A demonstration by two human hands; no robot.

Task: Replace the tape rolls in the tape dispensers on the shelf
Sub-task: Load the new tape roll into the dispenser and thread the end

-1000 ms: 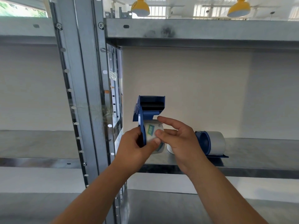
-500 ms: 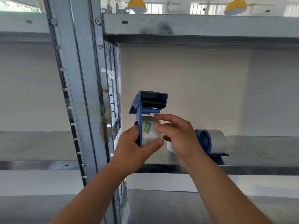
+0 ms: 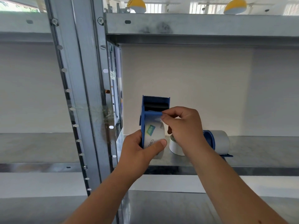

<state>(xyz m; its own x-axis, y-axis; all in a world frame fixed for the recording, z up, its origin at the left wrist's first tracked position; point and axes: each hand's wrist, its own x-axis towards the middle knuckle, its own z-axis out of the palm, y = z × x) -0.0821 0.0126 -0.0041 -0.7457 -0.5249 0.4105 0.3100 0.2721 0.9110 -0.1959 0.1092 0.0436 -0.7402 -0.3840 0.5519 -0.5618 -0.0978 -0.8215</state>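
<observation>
A blue tape dispenser (image 3: 154, 105) stands upright in front of the shelf, gripped at its lower part by my left hand (image 3: 139, 148). A clear tape roll (image 3: 153, 135) with a green label sits in it, my left thumb pressed on its face. My right hand (image 3: 182, 126) pinches the loose end of the tape at the dispenser's blue flap, just under the black roller. A second blue dispenser (image 3: 216, 142) with a grey roll lies on the shelf behind my right wrist. A white tape roll (image 3: 175, 147) stands on the shelf between them, partly hidden.
The metal shelf board (image 3: 258, 152) runs to the right. A grey upright post (image 3: 84, 94) with punched holes stands left of my hands. Another shelf board (image 3: 194, 23) spans overhead, and a lower board (image 3: 169, 206) lies beneath my arms.
My right hand has risen from the roll's face to the dispenser's flap, drawing the tape end up. The dispenser has turned more upright and to the right.
</observation>
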